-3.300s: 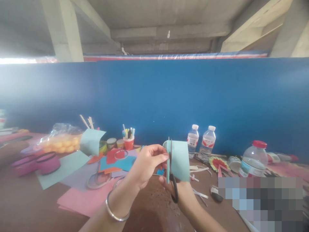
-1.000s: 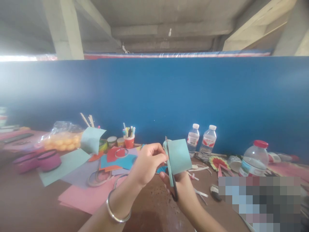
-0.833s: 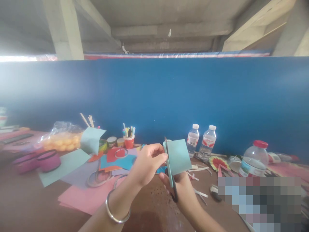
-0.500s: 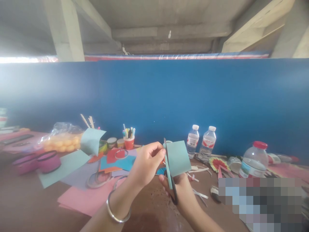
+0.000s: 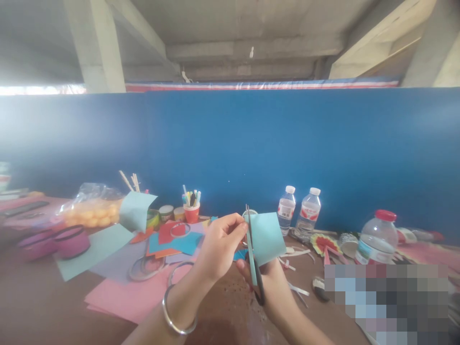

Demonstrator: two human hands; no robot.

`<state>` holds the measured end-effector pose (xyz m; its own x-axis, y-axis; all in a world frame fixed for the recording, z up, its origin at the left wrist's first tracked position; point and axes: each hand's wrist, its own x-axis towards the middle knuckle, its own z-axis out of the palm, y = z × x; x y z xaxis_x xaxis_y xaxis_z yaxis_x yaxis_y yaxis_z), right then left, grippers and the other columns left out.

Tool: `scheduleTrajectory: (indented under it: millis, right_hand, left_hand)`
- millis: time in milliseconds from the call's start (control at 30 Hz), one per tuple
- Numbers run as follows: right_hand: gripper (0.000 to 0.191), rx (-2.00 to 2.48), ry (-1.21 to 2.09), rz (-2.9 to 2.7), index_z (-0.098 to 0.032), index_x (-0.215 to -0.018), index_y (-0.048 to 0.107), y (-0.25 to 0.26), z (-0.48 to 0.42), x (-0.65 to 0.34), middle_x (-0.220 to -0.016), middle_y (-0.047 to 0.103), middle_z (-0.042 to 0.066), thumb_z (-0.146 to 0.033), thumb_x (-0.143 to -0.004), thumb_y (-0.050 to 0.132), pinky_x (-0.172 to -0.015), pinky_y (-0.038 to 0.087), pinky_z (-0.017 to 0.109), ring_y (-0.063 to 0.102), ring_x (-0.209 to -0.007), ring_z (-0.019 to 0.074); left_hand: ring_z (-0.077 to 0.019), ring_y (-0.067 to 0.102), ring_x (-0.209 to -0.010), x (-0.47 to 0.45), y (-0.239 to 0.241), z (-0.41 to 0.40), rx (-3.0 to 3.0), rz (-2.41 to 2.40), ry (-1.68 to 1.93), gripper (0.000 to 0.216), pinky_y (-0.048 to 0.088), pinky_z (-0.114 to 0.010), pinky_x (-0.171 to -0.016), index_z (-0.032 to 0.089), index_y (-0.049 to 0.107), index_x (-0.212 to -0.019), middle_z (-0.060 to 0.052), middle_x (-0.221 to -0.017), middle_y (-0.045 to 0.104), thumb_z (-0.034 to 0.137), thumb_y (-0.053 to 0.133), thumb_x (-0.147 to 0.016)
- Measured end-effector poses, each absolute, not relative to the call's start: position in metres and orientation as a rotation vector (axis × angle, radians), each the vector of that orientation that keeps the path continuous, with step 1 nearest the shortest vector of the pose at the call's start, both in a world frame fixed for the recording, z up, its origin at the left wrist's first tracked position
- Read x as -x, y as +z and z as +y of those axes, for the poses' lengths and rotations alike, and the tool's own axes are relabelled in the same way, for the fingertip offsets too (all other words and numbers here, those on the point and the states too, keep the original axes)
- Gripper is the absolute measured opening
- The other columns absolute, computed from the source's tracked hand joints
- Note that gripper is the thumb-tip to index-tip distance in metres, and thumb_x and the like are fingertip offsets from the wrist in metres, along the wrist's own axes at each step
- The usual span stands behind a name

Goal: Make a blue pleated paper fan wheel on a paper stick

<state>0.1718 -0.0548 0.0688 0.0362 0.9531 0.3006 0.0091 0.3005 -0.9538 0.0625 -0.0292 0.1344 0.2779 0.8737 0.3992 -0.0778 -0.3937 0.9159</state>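
My right hand grips a pair of scissors with dark handles, its blades pointing up. Between the blades runs a light teal sheet of paper, with a narrow strip along its left side. My left hand pinches the paper's upper left edge near the blade tips, thumb against fingers. A silver bangle circles the left wrist. Part of the right hand's grip is hidden behind the paper and handles.
Coloured paper sheets and tape rolls lie to the left, near a bag of yellow balls. A cup of pens stands behind. Two water bottles and a larger red-capped bottle stand right, among paper scraps.
The scissor blades look closer together at the tips. The paper has shifted very slightly, and both hands stay almost in place.
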Motion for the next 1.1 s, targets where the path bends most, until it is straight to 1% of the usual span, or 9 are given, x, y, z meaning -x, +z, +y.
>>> scheduleTrajectory:
  millis: [100,167,233,333,433,533,633,933,1100]
  right_hand:
    - [0.040,0.999,0.942,-1.335,-0.012,-0.084,0.062,0.0680,-0.0548,-0.1724,-0.046,0.050,-0.004,-0.045,-0.062,0.069,-0.043,0.039,0.024,0.042,-0.040,0.0112]
    - [0.040,1.004,0.920,-1.353,-0.012,-0.087,0.063,0.0690,-0.0553,-0.1723,-0.051,0.055,-0.002,-0.044,-0.063,0.068,-0.048,0.042,0.025,0.045,-0.045,0.0129]
    - [0.038,1.001,0.875,-1.372,-0.013,-0.088,0.063,0.0710,-0.0559,-0.1720,-0.061,0.060,0.001,-0.042,-0.065,0.068,-0.058,0.045,0.027,0.050,-0.054,0.0153]
    - [0.035,0.965,0.834,-1.401,-0.014,-0.090,0.064,0.0742,-0.0565,-0.1717,-0.079,0.065,0.006,-0.040,-0.067,0.066,-0.073,0.045,0.030,0.054,-0.069,0.0187]
    - [0.036,0.939,0.842,-1.421,-0.014,-0.090,0.065,0.0753,-0.0565,-0.1719,-0.087,0.066,0.008,-0.042,-0.068,0.065,-0.077,0.045,0.032,0.056,-0.075,0.0210]
    - [0.038,0.942,0.821,-1.420,-0.014,-0.090,0.066,0.0748,-0.0566,-0.1719,-0.083,0.067,0.008,-0.044,-0.067,0.065,-0.079,0.044,0.034,0.056,-0.077,0.0231]
    - [0.038,0.961,0.814,-1.418,-0.013,-0.089,0.066,0.0743,-0.0569,-0.1715,-0.077,0.067,0.007,-0.044,-0.066,0.065,-0.078,0.045,0.034,0.056,-0.075,0.0228]
    - [0.027,1.013,0.802,-1.440,-0.013,-0.084,0.066,0.0767,-0.0588,-0.1714,-0.068,0.063,0.003,-0.037,-0.070,0.064,-0.074,0.045,0.030,0.052,-0.066,0.0182]
    - [0.026,0.986,0.807,-1.458,-0.014,-0.084,0.066,0.0770,-0.0586,-0.1706,-0.066,0.062,0.004,-0.035,-0.071,0.064,-0.076,0.044,0.031,0.052,-0.069,0.0189]
  left_hand:
    - [-0.0057,0.036,-0.052,-0.0629,0.1340,-0.0286,-1.600,0.756,1.273,0.024,0.033,-0.014,-0.048,0.016,0.045,-0.059,0.006,-0.055,0.038,0.022,0.047,-0.081]
    - [-0.0059,0.037,-0.052,-0.0629,0.1335,-0.0283,-1.590,0.759,1.269,0.024,0.033,-0.014,-0.047,0.016,0.046,-0.059,0.005,-0.056,0.039,0.023,0.047,-0.081]
    - [-0.0062,0.038,-0.052,-0.0630,0.1330,-0.0281,-1.582,0.758,1.269,0.023,0.033,-0.014,-0.048,0.016,0.046,-0.059,0.005,-0.056,0.040,0.024,0.048,-0.081]
    - [-0.0066,0.038,-0.051,-0.0638,0.1329,-0.0286,-1.577,0.759,1.277,0.024,0.033,-0.015,-0.048,0.016,0.044,-0.058,0.006,-0.055,0.039,0.025,0.048,-0.080]
    - [-0.0073,0.039,-0.051,-0.0648,0.1338,-0.0295,-1.575,0.778,1.287,0.025,0.034,-0.017,-0.048,0.016,0.044,-0.057,0.005,-0.054,0.039,0.026,0.049,-0.079]
    - [-0.0078,0.040,-0.052,-0.0655,0.1340,-0.0300,-1.571,0.788,1.295,0.025,0.035,-0.018,-0.049,0.017,0.044,-0.057,0.005,-0.055,0.040,0.027,0.049,-0.078]
    - [-0.0076,0.038,-0.051,-0.0659,0.1332,-0.0297,-1.569,0.767,1.302,0.024,0.034,-0.017,-0.049,0.017,0.045,-0.057,0.005,-0.054,0.040,0.026,0.049,-0.079]
    - [-0.0069,0.035,-0.050,-0.0667,0.1316,-0.0288,-1.588,0.756,1.318,0.024,0.031,-0.017,-0.049,0.016,0.043,-0.058,0.006,-0.053,0.038,0.023,0.047,-0.080]
    - [-0.0075,0.034,-0.049,-0.0664,0.1323,-0.0306,-1.600,0.786,1.327,0.024,0.029,-0.018,-0.048,0.017,0.044,-0.057,0.006,-0.053,0.037,0.024,0.047,-0.080]
